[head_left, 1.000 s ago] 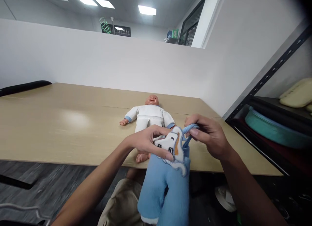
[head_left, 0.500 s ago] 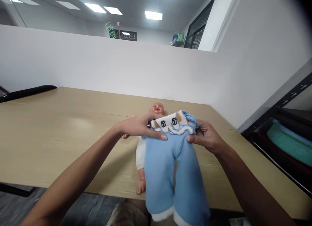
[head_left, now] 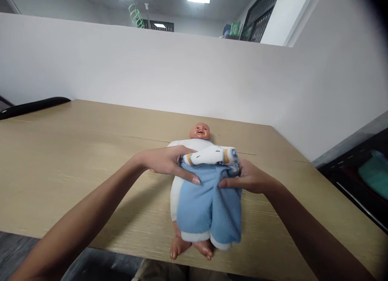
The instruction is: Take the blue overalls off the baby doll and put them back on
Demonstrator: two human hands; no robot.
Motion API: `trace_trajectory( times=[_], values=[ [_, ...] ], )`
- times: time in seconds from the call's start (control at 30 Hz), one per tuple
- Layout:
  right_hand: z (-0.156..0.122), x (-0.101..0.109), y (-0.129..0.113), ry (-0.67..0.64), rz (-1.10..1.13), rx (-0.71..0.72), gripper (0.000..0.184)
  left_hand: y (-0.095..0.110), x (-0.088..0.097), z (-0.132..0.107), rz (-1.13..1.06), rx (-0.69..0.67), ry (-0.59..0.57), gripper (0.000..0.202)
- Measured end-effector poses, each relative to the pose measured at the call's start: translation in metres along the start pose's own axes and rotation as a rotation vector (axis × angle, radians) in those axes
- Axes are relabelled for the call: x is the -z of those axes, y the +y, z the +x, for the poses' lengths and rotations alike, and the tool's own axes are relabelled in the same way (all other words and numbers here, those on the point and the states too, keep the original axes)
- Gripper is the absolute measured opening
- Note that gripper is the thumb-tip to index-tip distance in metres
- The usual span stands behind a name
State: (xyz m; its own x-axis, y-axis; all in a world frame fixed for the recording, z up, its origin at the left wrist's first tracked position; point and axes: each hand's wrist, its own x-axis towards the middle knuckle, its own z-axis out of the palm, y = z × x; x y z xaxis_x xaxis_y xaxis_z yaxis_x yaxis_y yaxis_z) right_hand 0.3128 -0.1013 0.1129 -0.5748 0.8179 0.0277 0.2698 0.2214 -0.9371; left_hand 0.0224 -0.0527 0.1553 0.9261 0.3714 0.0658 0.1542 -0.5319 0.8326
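Note:
Both hands grip a fuzzy pair of blue pants [head_left: 197, 204] with white cuffs and a white and orange patch folded over at the top. My left hand [head_left: 169, 162] pinches the upper left side, thumb in front. On the upper right side, my right hand [head_left: 247, 178] holds the cloth the same way; some of its fingers are hidden behind it. Below the pants lies a baby doll [head_left: 200, 131] on its back, in a white garment [head_left: 176, 192]. Its head points away from me, and its bare feet [head_left: 179, 246] show past the cuffs.
The doll lies on a wooden table [head_left: 91, 152] near its front edge. A white partition [head_left: 151, 71] rises behind the table. At the right stands a dark rack [head_left: 354, 164] holding a teal item [head_left: 376, 174]. A black curved object [head_left: 36, 107] is at the far left.
The pants have moved over the doll, and their legs, which hung past the table edge, now lie over the doll's legs. Both hands keep their grip. The camera view has tilted down.

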Motion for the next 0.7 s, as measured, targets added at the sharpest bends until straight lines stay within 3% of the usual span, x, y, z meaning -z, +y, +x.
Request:
trace_trajectory(
  times=[0.07, 0.2, 0.3, 0.4, 0.47, 0.53, 0.63, 0.7],
  values=[
    [0.001, 0.0, 0.005, -0.014, 0.038, -0.03, 0.071, -0.003, -0.001, 0.0, -0.018, -0.04, 0.068, 0.037],
    [0.002, -0.005, 0.009, -0.185, -0.087, -0.116, 0.08, -0.002, -0.006, 0.002, 0.004, -0.012, 0.222, 0.035],
    [0.002, -0.008, 0.009, -0.212, -0.025, -0.097, 0.075, -0.006, -0.006, -0.002, -0.024, 0.069, 0.083, 0.037],
    [0.002, -0.013, 0.011, -0.082, 0.214, -0.118, 0.068, -0.014, -0.005, -0.007, -0.185, 0.081, -0.131, 0.04],
    [0.002, -0.018, 0.011, 0.01, 0.315, -0.166, 0.065, -0.018, -0.006, -0.01, -0.303, 0.055, -0.158, 0.036],
    [0.002, -0.022, 0.01, -0.014, 0.317, -0.188, 0.062, -0.018, -0.007, -0.011, -0.328, 0.034, -0.071, 0.03],
    [-0.001, -0.025, 0.004, -0.223, 0.241, -0.164, 0.069, -0.013, -0.011, -0.012, -0.281, 0.039, 0.106, 0.033],
    [-0.004, -0.026, -0.001, -0.337, 0.199, -0.171, 0.073, -0.01, -0.014, -0.015, -0.288, 0.067, 0.129, 0.038]
  ],
)
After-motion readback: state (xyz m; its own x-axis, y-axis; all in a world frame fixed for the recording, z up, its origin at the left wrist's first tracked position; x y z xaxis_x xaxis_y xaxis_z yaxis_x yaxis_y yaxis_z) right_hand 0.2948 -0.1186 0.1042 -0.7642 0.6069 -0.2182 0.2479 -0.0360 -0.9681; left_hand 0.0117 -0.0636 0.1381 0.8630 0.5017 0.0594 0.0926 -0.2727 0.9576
